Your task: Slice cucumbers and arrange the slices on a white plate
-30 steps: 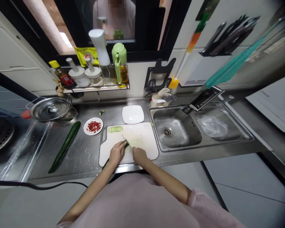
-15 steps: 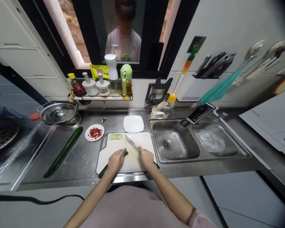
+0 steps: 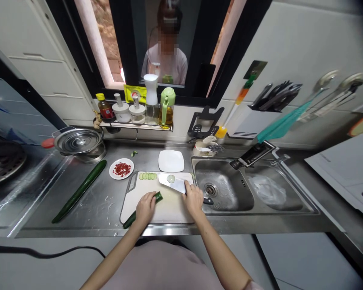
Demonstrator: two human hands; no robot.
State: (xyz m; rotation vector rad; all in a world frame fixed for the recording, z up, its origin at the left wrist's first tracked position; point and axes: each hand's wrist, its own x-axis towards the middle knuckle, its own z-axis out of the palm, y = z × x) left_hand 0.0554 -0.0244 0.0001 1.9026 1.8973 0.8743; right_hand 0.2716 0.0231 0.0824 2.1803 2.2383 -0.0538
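Note:
My left hand (image 3: 145, 206) is wrapped over a cut cucumber (image 3: 159, 196) lying aslant on the white cutting board (image 3: 172, 213); its green ends show on both sides of the hand. In my right hand (image 3: 194, 198) is a kitchen knife (image 3: 178, 186), its broad blade turned flat and pointing left, the black handle sticking out past the palm. One round cucumber slice (image 3: 171, 179) lies on the blade's face. Overlapping cucumber slices (image 3: 147, 176) form a row at the board's upper left. Just behind the board stands a white square plate (image 3: 171, 161).
A whole cucumber (image 3: 79, 191) lies left on the steel counter, near a small plate (image 3: 111, 170) of red pieces. Behind them is a lidded pot (image 3: 92, 154). The double sink (image 3: 226, 208) adjoins the board's right side. Above hangs a condiment shelf (image 3: 133, 126).
The knife has turned from edge-on to flat and moved slightly right, showing a slice on its blade. My left hand stays on the cucumber. The camera view has shifted a little.

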